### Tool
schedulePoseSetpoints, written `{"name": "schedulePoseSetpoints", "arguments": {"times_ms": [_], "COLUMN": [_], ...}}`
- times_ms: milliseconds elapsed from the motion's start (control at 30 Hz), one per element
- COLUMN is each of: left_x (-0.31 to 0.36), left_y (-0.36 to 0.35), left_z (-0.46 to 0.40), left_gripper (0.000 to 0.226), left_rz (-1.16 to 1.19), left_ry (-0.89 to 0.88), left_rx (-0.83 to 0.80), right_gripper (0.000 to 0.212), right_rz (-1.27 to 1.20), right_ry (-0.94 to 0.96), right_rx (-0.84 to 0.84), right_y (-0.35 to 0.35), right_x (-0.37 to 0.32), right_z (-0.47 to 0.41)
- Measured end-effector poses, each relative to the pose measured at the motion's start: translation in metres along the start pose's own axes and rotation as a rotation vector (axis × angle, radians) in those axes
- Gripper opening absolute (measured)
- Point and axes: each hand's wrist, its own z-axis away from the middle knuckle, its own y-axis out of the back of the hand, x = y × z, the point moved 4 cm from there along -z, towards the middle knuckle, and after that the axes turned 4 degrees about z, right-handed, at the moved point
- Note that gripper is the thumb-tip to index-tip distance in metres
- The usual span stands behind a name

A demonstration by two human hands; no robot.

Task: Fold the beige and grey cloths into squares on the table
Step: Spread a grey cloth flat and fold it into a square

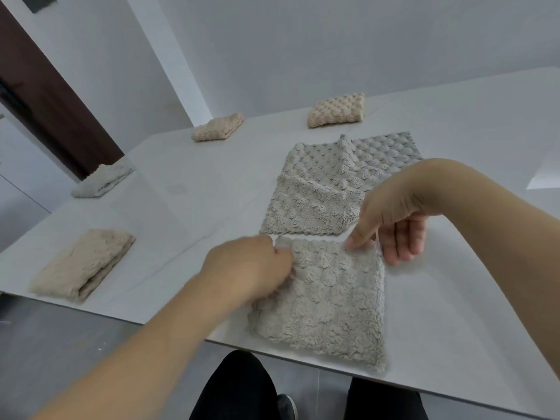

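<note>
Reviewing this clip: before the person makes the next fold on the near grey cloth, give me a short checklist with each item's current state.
1. Left hand has a grip on the near fuzzy grey cloth at its far left corner: ok.
2. Right hand pinches the far right corner: ok, thumb on the edge.
3. Cloth lies fully on the white table: not ok, its near edge reaches the table's front edge.
4. Cloth surface flat: ok, no big wrinkles.
5. Room ahead: not ok, the rumpled bobbled grey cloth lies just beyond, nearly touching.
6. Number of layers in the near cloth: cannot tell.
</note>
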Motion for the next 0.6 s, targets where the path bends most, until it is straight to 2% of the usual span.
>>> {"name": "schedulePoseSetpoints", "arguments": {"times_ms": [67,200,300,433,533,600], "left_x": [-0.009,-0.015,-0.012,-0.008,0.003,0.013], "left_y": [0.021,0.049,0.056,0.053,0.046,0.04], "left_z": [-0.018,-0.079,-0.128,-0.186,-0.217,-0.238], "left_gripper": [0.039,0.025,0.021,0.006,0.02,0.035], "left_rz": [0.137,0.379,0.489,0.658,0.723,0.751], "left_ry": [0.051,0.047,0.028,0.092,0.122,0.115], "left_rx": [-0.025,0.052,0.065,0.053,0.059,0.084], "right_gripper": [0.046,0.025,0.017,0.046,0.072,0.083], "right_rz": [-0.055,-0.152,-0.032,0.111,0.05,-0.041], "right_ry": [0.028,0.123,0.079,-0.143,-0.399,-0.472], "right_rx": [0.166,0.53,0.778,0.98,0.978,0.939], "right_y": [0.019,0.065,0.093,0.115,0.128,0.134], "right_x": [-0.002,-0.011,-0.011,0.002,0.028,0.043], "right_z": [0.001,-0.014,-0.039,-0.064,-0.083,-0.093]}}
